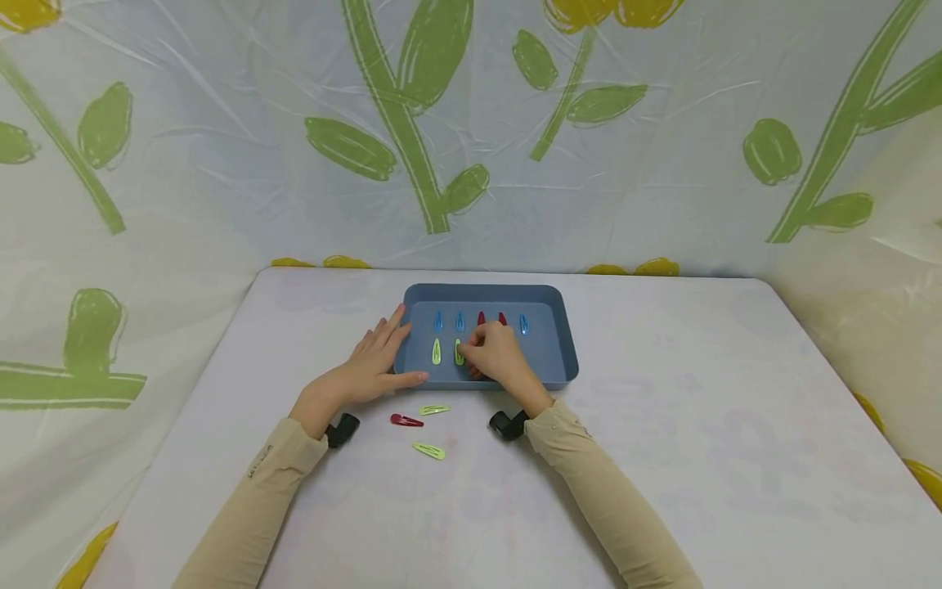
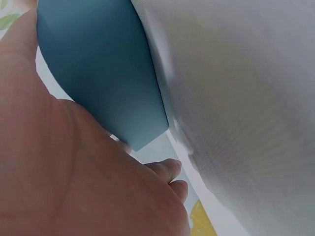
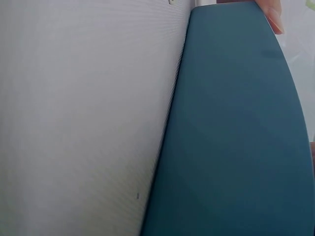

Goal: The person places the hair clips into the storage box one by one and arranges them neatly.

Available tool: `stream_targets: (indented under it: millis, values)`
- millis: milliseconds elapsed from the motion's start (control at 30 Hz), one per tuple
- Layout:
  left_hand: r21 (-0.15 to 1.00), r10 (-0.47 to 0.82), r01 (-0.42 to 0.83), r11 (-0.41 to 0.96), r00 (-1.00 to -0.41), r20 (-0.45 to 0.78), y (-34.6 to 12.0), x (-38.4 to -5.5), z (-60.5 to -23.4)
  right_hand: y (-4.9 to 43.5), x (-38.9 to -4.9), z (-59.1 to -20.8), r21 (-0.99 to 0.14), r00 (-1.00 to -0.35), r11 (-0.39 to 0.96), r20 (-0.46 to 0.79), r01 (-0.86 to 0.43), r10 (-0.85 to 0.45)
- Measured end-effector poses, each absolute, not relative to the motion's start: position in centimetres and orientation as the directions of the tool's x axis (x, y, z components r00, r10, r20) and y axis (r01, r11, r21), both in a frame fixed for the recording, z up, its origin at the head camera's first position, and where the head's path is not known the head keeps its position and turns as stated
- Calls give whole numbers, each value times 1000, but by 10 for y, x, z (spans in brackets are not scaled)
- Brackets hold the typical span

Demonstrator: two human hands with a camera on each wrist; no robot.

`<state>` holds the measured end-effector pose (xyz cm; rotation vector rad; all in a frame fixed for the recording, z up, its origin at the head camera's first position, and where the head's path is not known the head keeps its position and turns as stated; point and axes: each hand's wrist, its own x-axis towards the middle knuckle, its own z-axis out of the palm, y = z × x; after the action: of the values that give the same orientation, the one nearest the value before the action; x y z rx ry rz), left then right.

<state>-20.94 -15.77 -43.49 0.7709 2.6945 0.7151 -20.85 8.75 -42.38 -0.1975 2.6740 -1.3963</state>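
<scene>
A blue-grey tray [image 1: 567, 352] holds several snap hair clips in rows. My right hand [image 1: 500, 356] reaches over its front rim, fingertips pinching a green hair clip [image 1: 459, 357] on the tray floor. Left of that lies another green hair clip [image 1: 437, 352]. Behind are blue clips [image 1: 438, 321] and two red clips [image 1: 482, 316], the red ones partly covered by the right hand. With fingers spread and straight, my left hand [image 1: 368, 364] rests against the tray's left side; the left wrist view shows its palm beside the outer wall [image 2: 98, 64].
In front of the tray, a red hair clip [image 1: 406, 420] and two green ones, a nearer one [image 1: 428, 451] and a farther one [image 1: 434, 409], lie on the white table [image 1: 662, 458]. A patterned curtain [image 1: 243, 164] stands behind the table.
</scene>
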Motion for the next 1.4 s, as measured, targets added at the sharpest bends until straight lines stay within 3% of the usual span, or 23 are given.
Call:
stream_targets:
  millis: [500,1400]
  values:
    - [520,551,427,740,-828,-104,-158,-209,-432,87,-208,-421,-818,-984,567,-9,-95,-179]
    - [529,561,429,732,-820,-111,-158,-209,-433,68,-173,-373,-806,-915,475,190,-353,-356]
